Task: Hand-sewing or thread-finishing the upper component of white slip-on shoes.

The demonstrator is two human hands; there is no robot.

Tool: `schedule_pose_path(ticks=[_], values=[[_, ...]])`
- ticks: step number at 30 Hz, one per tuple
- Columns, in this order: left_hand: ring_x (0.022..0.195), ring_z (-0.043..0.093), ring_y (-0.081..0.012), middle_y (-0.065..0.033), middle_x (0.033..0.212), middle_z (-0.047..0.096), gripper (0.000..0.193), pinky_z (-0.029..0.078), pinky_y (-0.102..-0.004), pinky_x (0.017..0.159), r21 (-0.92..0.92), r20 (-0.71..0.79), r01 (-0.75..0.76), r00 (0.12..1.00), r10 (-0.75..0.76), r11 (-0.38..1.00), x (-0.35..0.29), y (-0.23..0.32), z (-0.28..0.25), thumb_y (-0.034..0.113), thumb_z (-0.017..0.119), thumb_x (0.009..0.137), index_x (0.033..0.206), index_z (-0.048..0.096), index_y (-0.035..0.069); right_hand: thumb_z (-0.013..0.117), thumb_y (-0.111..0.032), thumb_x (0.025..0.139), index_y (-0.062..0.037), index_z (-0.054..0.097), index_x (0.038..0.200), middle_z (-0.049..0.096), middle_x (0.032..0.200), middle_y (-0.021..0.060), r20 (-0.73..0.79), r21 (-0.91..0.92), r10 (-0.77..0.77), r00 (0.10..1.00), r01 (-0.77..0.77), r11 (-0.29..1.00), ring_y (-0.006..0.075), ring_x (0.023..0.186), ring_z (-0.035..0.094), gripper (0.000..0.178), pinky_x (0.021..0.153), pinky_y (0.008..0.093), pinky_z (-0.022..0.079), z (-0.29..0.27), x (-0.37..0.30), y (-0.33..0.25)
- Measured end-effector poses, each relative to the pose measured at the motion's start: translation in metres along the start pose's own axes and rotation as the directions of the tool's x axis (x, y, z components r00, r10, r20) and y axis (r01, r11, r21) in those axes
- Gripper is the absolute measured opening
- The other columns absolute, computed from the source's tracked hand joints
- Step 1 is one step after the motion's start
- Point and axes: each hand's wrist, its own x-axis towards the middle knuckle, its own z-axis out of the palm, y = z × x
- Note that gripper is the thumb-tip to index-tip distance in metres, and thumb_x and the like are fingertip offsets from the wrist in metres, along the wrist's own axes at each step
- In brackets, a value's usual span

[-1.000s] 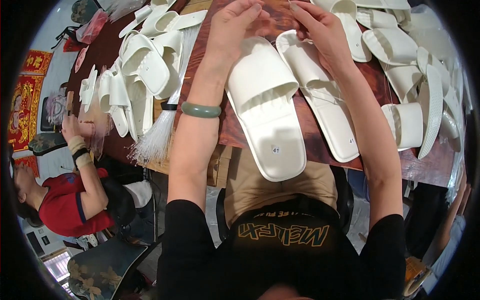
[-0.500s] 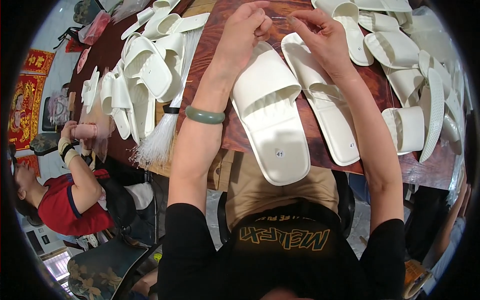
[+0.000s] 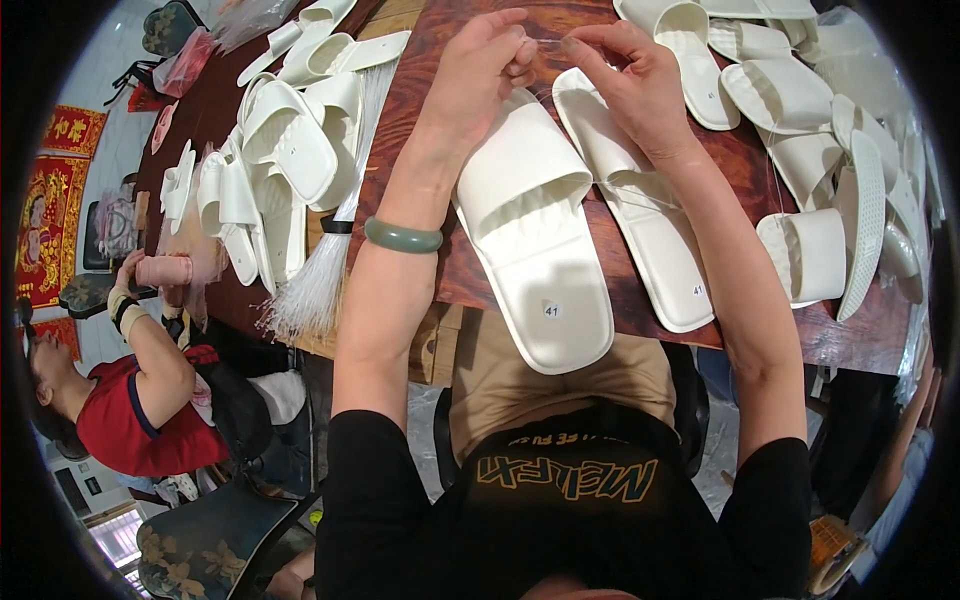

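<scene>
My left hand [image 3: 485, 65], below a green bangle, is closed with its fingers curled. My right hand [image 3: 630, 75] faces it in a pinch. Between their fingertips runs a short stretch of thin pale thread [image 3: 547, 41], too fine to see well. Under the hands lies a white open-toe slipper [image 3: 535, 190], its heel pointing toward me past the table edge. Beside it, partly behind my right hand and forearm, is a second white slipper [image 3: 655, 240]. A fine clear strand crosses that slipper's strap.
More white slippers pile up at the right [image 3: 790, 100] and left [image 3: 295, 140]. A bundle of white strands [image 3: 315, 285], bound with a black tie, hangs over the wooden table [image 3: 400, 130] edge. At far left a person in red [image 3: 150, 410] holds a pink slipper [image 3: 165, 270].
Both hands stay close together with the thread between them, shifting only slightly. The whole view has slid a little to the left. The person in red has moved the pink slipper slightly.
</scene>
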Motion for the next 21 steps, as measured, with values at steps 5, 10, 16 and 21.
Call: schedule_pose_path(ticks=[5,10,16,21], values=[[0.064,0.041,-0.0069,-0.0004,0.074,0.047,0.033,0.04,-0.0218,0.06,-0.049,0.027,0.044,0.999,-0.043,0.998,-0.0029,0.0015,0.0038,0.008,0.053,0.09,0.119,0.042,-0.006,0.068,-0.018,0.078,-0.0028,0.069,0.088,0.063,0.081,0.0026,0.009,-0.009,0.016,1.0,-0.016,1.0,0.0099,0.074,0.056,0.018,0.067,0.0231,0.044,-0.001,0.0002,0.0018],[0.064,0.042,-0.0065,-0.0002,0.073,0.047,0.035,0.04,-0.0214,0.06,-0.084,0.038,0.062,0.998,-0.059,0.995,-0.003,0.0014,0.0026,0.006,0.054,0.089,0.119,0.042,-0.006,0.068,-0.019,0.077,-0.0022,0.069,0.089,0.064,0.084,0.0036,0.019,0.07,0.133,0.991,-0.134,0.989,0.0104,0.075,0.057,0.02,0.068,0.023,0.044,-0.0007,-0.0003,-0.0011],[0.067,0.043,-0.0068,-0.0012,0.075,0.048,0.037,0.038,-0.0218,0.059,-0.051,0.079,0.048,0.996,-0.044,0.998,-0.0017,-0.0003,-0.0013,0.01,0.05,0.09,0.121,0.039,-0.007,0.068,-0.02,0.077,-0.0009,0.069,0.089,0.065,0.08,0.0053,0.017,0.014,0.065,0.998,-0.065,0.998,0.0108,0.07,0.058,0.022,0.065,0.0235,0.045,-0.0005,-0.0002,-0.0013],[0.062,0.041,-0.0063,0.0004,0.071,0.046,0.033,0.04,-0.0208,0.059,-0.106,0.054,0.071,0.996,-0.065,0.992,-0.0027,0.0024,0.0049,0.005,0.054,0.088,0.118,0.043,-0.005,0.068,-0.02,0.077,-0.001,0.069,0.09,0.066,0.08,0.0046,0.034,0.02,0.08,0.996,-0.08,0.997,0.0091,0.071,0.058,0.023,0.065,0.0223,0.045,-0.0024,0.0009,0.0044]])
